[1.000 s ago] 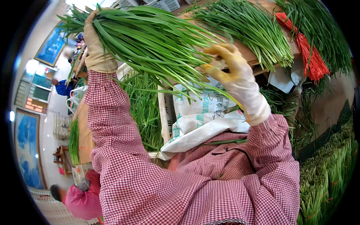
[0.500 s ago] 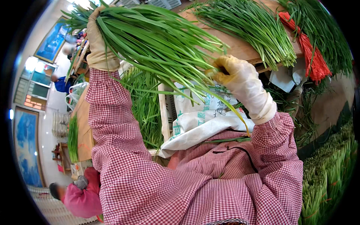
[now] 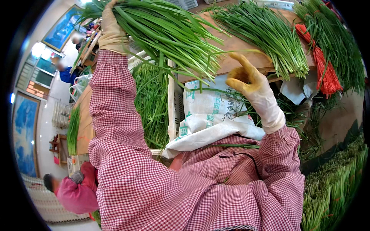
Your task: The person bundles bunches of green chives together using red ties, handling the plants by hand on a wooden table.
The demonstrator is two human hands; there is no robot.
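My left hand (image 3: 111, 29), in a pale glove, is raised at the upper left and grips the root end of a big bunch of long green chives (image 3: 169, 38) that fans out to the right. My right hand (image 3: 248, 82), in a yellowish glove, hovers just below the bunch's leaf tips with thumb and forefinger pinched together; I cannot tell whether a thin leaf is between them. Both sleeves are red-and-white check.
A wooden board (image 3: 246, 54) carries another chive pile (image 3: 269, 36) and a red string bundle (image 3: 322, 69). A white printed sack (image 3: 210, 119) lies on my lap beside a crate of chives (image 3: 152, 104). Stacked chive bundles (image 3: 331, 188) lie at right. A person in pink (image 3: 77, 188) crouches at lower left.
My right hand has slid down out of the leaves and now sits below the tips, pinched. The left hand has lifted the bunch slightly higher.
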